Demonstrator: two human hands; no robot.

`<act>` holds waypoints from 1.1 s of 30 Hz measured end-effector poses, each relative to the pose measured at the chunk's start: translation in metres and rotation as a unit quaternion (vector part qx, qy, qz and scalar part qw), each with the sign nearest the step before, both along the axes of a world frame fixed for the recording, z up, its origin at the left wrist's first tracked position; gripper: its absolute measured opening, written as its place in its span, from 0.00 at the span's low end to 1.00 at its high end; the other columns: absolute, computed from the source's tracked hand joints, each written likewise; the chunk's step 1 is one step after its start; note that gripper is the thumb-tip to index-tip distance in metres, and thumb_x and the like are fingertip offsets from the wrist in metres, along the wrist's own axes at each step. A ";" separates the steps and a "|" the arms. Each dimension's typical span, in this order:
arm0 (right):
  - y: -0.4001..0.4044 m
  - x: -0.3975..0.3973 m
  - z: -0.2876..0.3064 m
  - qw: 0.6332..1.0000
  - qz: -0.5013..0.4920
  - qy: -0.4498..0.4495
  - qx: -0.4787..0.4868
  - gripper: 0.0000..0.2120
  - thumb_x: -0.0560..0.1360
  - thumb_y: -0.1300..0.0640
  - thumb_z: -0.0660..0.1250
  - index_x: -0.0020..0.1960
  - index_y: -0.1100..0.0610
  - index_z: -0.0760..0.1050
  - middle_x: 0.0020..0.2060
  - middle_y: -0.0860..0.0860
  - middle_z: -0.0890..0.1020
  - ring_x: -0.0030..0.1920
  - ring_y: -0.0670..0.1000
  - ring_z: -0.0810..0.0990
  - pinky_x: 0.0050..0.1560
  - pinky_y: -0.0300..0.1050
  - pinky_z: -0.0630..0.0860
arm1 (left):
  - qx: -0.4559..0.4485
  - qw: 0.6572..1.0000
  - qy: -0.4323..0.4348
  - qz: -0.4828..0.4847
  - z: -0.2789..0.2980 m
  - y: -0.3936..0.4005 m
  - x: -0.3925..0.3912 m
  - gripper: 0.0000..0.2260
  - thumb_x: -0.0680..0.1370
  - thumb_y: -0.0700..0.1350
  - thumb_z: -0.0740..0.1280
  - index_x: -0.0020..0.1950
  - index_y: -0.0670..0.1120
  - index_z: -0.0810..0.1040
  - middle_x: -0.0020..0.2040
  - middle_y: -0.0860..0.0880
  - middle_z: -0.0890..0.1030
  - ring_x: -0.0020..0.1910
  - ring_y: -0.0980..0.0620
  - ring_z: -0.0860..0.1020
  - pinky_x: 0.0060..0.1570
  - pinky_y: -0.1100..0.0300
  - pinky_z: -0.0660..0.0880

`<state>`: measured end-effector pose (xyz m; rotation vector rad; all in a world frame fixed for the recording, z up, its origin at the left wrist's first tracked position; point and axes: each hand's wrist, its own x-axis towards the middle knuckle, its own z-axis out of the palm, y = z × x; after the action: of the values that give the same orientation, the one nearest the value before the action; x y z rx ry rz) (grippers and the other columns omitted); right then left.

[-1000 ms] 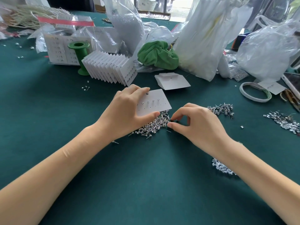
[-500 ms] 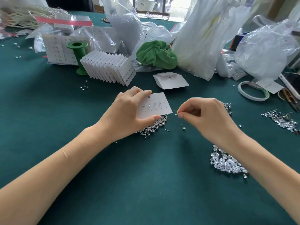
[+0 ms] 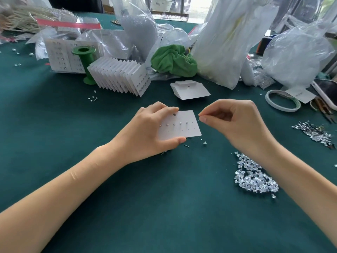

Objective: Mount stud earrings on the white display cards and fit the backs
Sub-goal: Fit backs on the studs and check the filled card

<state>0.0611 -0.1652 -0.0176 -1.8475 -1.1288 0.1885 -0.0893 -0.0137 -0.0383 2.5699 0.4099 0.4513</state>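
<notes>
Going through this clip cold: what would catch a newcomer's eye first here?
At centre, the left hand holds a white display card with a row of studs, while the right hand pinches a stud earring at the card's right edge. A pile of clear backs glitters beside the right forearm; a green cloth sits behind.

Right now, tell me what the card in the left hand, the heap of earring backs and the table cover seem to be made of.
Card: thin white paperboard, matte, probably; it lies flat and shows small punched holes.
Earring backs: clear plastic or silicone, glossy; see-through with bright glints. Which one is unclear.
Table cover: dark green cloth, perhaps felt; dull, no shine, no visible weave.
</notes>
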 end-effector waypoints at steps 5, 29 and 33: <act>-0.001 -0.003 -0.001 0.999 -0.008 -0.043 -0.020 0.05 0.71 0.63 0.74 0.39 0.54 0.82 0.32 0.47 0.82 0.30 0.45 0.73 0.35 0.32 0.70 | -0.061 0.997 -0.025 -0.045 0.000 -0.003 0.001 0.31 0.67 0.57 0.74 0.68 0.51 0.71 0.58 0.57 0.72 0.57 0.58 0.72 0.58 0.65 0.68; -0.012 0.005 0.016 0.974 -0.068 0.218 -0.003 0.03 0.76 0.58 0.68 0.47 0.55 0.81 0.35 0.49 0.82 0.31 0.42 0.76 0.28 0.36 0.76 | -0.116 0.992 -0.029 -0.042 0.002 -0.005 0.001 0.31 0.65 0.62 0.73 0.66 0.54 0.73 0.55 0.61 0.73 0.56 0.60 0.72 0.52 0.71 0.68; -0.025 0.002 0.014 0.946 -0.030 0.317 -0.056 0.07 0.76 0.56 0.68 0.51 0.59 0.79 0.35 0.54 0.85 0.33 0.47 0.82 0.28 0.38 0.78 | -0.121 0.990 -0.037 -0.054 0.006 -0.012 0.002 0.30 0.65 0.61 0.72 0.66 0.55 0.73 0.55 0.61 0.73 0.56 0.61 0.72 0.51 0.72 0.68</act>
<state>0.0630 -0.1904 -0.0040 -1.7243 -0.6186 0.7660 -0.0875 -0.0255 -0.0324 2.3187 0.2797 0.4294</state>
